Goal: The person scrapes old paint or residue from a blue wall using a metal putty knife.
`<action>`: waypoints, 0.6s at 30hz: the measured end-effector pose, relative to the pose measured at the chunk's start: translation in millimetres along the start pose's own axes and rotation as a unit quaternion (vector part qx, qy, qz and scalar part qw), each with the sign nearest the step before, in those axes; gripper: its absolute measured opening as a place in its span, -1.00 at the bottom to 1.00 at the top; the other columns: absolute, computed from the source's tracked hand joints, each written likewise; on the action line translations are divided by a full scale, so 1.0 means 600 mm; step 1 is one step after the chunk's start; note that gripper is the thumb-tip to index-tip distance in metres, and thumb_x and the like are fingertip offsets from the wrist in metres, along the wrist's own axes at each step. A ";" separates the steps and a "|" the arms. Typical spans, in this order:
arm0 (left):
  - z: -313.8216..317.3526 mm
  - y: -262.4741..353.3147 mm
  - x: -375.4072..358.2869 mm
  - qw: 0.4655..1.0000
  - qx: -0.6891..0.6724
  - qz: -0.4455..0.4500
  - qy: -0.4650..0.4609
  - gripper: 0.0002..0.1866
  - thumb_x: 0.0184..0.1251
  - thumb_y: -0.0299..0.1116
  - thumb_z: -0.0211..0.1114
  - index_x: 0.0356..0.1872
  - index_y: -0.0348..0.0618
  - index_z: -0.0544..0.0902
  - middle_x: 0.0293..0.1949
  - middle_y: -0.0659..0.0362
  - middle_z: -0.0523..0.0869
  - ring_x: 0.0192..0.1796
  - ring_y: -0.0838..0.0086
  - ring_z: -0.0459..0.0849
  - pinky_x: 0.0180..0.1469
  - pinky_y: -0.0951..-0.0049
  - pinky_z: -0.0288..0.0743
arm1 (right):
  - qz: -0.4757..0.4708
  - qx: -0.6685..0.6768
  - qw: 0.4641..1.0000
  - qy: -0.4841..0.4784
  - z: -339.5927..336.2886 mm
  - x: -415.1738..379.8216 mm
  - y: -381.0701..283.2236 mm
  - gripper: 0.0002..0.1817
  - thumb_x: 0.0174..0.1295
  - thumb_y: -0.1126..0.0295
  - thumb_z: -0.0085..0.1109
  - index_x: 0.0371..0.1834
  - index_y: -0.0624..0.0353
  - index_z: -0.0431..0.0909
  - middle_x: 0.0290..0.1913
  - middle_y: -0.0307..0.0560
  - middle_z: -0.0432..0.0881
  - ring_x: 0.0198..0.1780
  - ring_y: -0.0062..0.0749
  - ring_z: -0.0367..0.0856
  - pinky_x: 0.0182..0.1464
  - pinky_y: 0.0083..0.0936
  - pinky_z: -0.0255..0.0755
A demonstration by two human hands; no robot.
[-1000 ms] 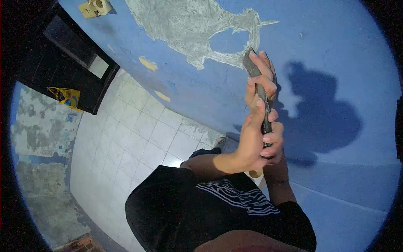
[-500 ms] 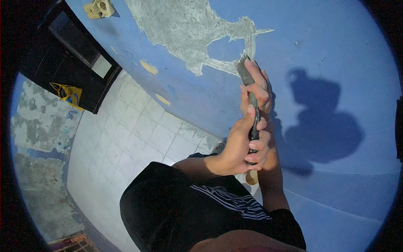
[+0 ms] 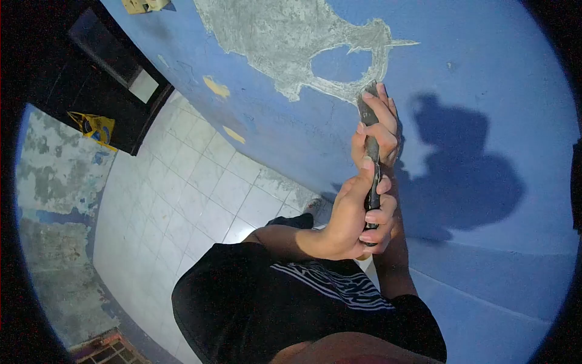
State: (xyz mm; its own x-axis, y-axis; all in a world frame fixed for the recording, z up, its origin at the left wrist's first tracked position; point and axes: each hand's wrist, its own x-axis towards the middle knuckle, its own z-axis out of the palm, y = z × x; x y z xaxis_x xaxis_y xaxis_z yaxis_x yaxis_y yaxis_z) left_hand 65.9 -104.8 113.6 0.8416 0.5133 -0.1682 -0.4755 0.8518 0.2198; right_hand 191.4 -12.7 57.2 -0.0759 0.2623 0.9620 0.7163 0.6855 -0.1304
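Note:
A scraper (image 3: pixel 367 113) with a dark handle and grey, worn blade is held upright against the blue wall (image 3: pixel 479 67). My left hand (image 3: pixel 348 212) is closed around its handle, thumb lying along the shaft. Higher up, my right hand (image 3: pixel 382 130) grips the blade section, with fingers pressed along it toward the tip. The blade's end touches the lower edge of a bare grey patch (image 3: pixel 273 36) where the paint is gone. Inside that patch's right end, an island of blue paint (image 3: pixel 341 64) is ringed by scraped plaster.
White floor tiles (image 3: pixel 182 176) stretch to the left. A yellow bag (image 3: pixel 100 129) rests by a dark cabinet-like piece (image 3: pixel 66 73). A beige wall fitting (image 3: pixel 144 5) sits at the top. Another wall (image 3: pixel 54 176) at far left has peeling paint. My shadow (image 3: pixel 467 164) falls on the blue wall.
The view has shifted, so the patch sits farther right and my hands slightly right and lower. The blade remains at the patch's lower edge, and both hands keep their hold on the scraper.

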 end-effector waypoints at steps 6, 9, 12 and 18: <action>0.006 -0.003 0.013 0.999 0.005 0.044 0.027 -0.51 0.57 0.23 -0.21 -0.30 0.01 0.32 -0.74 0.32 0.22 -0.86 0.60 0.10 -0.88 0.54 0.02 | 0.007 0.002 1.000 -0.015 -0.003 0.011 -0.001 -0.79 0.34 0.53 0.12 -0.17 0.03 0.27 0.19 0.14 0.61 0.34 0.08 0.50 0.35 -0.05 0.30; 0.030 -0.004 0.012 0.996 -0.037 0.008 0.076 -0.50 0.55 0.24 -0.17 -0.31 0.01 0.33 -0.75 0.32 0.20 -0.87 0.60 0.08 -0.88 0.55 -0.05 | 0.011 0.014 1.000 0.002 0.002 0.015 -0.001 -0.80 0.34 0.53 0.12 -0.18 0.03 0.27 0.19 0.14 0.61 0.34 0.08 0.50 0.36 -0.06 0.30; 0.023 0.002 0.012 0.998 -0.033 -0.004 0.051 -0.49 0.54 0.26 -0.14 -0.34 0.01 0.34 -0.74 0.30 0.22 -0.86 0.60 0.09 -0.87 0.54 -0.08 | 0.011 0.024 1.000 -0.001 0.002 0.014 0.000 -0.82 0.36 0.50 0.11 -0.18 0.03 0.28 0.19 0.15 0.61 0.35 0.08 0.49 0.37 -0.06 0.28; 0.037 0.028 0.002 0.995 -0.012 -0.070 0.072 -0.50 0.52 0.30 -0.20 -0.34 0.12 0.37 -0.75 0.36 0.18 -0.85 0.62 0.01 -0.86 0.55 -0.09 | 0.024 0.046 0.999 -0.005 0.001 0.013 0.001 -0.86 0.39 0.44 0.08 -0.18 0.04 0.29 0.20 0.15 0.60 0.37 0.08 0.47 0.40 -0.06 0.23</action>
State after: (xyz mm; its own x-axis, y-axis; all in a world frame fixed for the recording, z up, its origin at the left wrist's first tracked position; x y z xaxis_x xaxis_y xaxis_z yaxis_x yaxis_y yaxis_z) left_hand 64.7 -91.9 138.2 0.8553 0.3978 -0.3319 -0.3637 0.9173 0.1622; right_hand 191.1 -9.9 64.7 -0.0502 0.3037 0.9514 0.6527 0.7310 -0.1989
